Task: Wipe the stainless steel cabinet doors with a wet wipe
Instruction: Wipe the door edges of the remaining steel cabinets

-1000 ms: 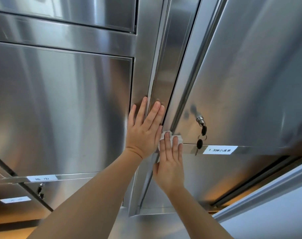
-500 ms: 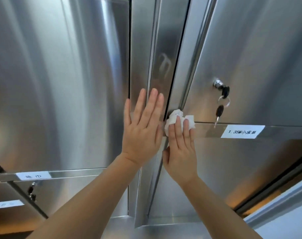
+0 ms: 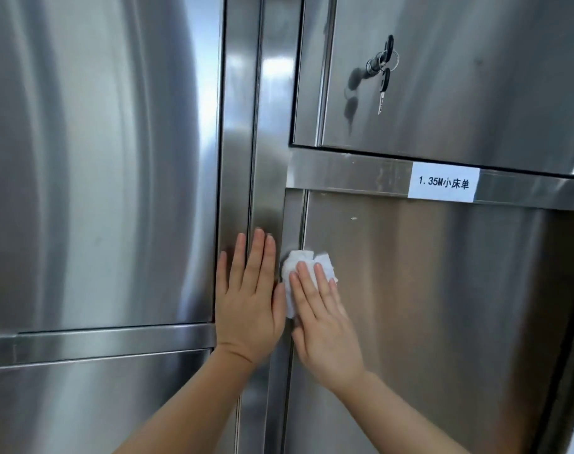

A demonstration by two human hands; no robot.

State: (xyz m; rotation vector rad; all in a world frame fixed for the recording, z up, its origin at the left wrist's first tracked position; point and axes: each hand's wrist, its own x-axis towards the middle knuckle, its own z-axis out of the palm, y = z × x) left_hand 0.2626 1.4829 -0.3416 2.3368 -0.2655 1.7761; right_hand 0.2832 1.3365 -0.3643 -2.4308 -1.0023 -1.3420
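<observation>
A stainless steel cabinet fills the view. My right hand [image 3: 323,326] presses a crumpled white wet wipe [image 3: 300,265] flat against the left edge of the lower right door [image 3: 442,306], its fingers spread over the wipe. My left hand [image 3: 248,303] lies flat and open on the vertical post [image 3: 266,142] between the door columns, touching nothing else. The upper right door [image 3: 475,93] and the big left door [image 3: 99,158] are shut.
A lock with a bunch of hanging keys [image 3: 382,73] sticks out of the upper right door. A white paper label [image 3: 442,182] is stuck on the horizontal rail [image 3: 344,173] under it. Another rail [image 3: 99,344] crosses the left column.
My right hand has slid the wipe down from the horizontal rail onto the lower right door. My head has tilted down, so the lock and label sit higher in view.
</observation>
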